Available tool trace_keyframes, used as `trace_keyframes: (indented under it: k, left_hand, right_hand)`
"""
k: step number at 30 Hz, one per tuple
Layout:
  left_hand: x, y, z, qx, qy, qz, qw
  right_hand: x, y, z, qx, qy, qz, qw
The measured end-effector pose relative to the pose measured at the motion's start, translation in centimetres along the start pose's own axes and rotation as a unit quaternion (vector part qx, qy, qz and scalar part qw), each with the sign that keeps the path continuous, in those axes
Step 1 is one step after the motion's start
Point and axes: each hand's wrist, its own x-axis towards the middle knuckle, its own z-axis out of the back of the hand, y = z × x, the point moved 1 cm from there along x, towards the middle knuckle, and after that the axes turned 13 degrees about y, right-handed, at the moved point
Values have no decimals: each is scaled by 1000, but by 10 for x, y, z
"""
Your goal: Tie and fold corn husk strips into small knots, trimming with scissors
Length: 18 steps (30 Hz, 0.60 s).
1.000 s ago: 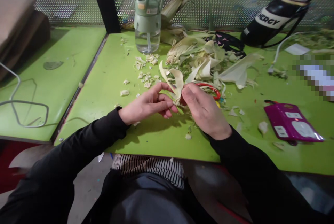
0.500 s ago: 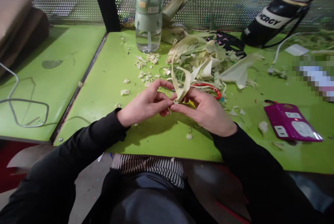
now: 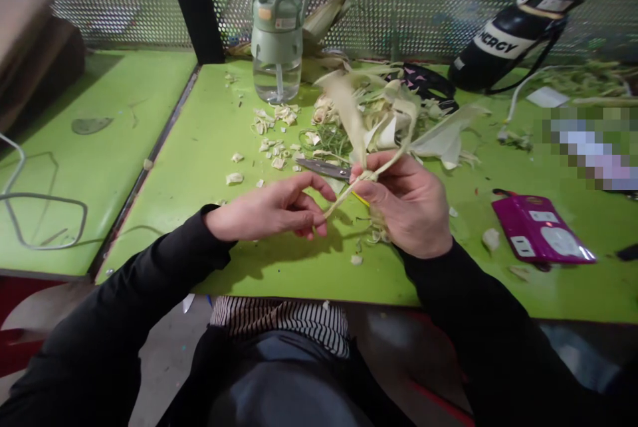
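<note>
Between my hands is a pale corn husk strip [image 3: 368, 175] with a small knot in it. My right hand [image 3: 416, 204] pinches it at the knot, and a broad husk end and a curled strand rise above the fingers. The thin tail of the strip runs down left into my left hand [image 3: 272, 208], pinched between thumb and fingers. Scissors [image 3: 323, 169] lie on the green table [image 3: 299, 267] just behind, blades pointing left, their handles mostly hidden by my right hand. A heap of dry husks [image 3: 393, 121] sits beyond both hands.
Small husk scraps [image 3: 272, 146] are scattered left of the heap. A green water bottle [image 3: 277, 35] and a black bottle [image 3: 508, 35] stand at the back, before a perforated metal screen [image 3: 379, 15]. A purple power strip [image 3: 541, 228] lies to the right; a cable [image 3: 47, 196] is far left.
My hands have moved apart, drawing the strip's thin tail out between them. My right hand has turned and now shows the knot; the scissor blades have come into sight.
</note>
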Motion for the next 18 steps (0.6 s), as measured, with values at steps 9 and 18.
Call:
trace_keyframes:
  k: [9,18]
  left_hand:
    - [2,-4,-6,2,-35,-51,998]
    - [11,5,-6,-106,-146,-52,982]
  right_hand:
    - [4,-6,-2,-108,118,19,987]
    - [8,-5,-2,-278,92,-17,956]
